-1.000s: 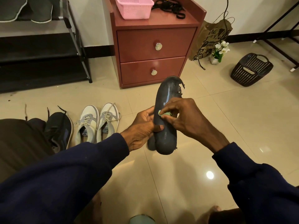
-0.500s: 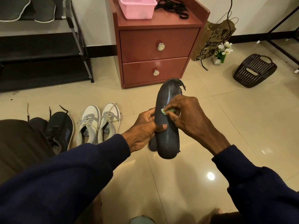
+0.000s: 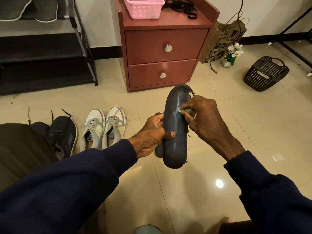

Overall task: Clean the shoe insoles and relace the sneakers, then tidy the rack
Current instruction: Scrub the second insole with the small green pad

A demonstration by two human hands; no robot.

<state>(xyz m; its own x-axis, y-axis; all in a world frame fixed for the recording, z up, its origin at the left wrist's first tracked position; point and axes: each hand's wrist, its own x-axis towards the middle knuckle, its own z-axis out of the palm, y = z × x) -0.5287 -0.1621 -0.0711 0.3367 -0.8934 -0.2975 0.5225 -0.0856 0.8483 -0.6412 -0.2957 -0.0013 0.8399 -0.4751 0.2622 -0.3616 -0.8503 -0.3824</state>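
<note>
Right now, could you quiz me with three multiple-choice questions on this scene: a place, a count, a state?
1. Where is the pink basket?
A) on the floor
B) on top of the red cabinet
C) on the shoe rack

2. How many drawers has the cabinet?
A) one
B) two
C) three

3. The left hand is:
A) open and empty
B) pulling a drawer
C) gripping the dark insole

Answers:
1 B, it sits on the cabinet top.
2 B, two fronts, one above the other.
3 C, its thumb and fingers clamp the insole while the right hand pinches a green cloth against it.
</note>
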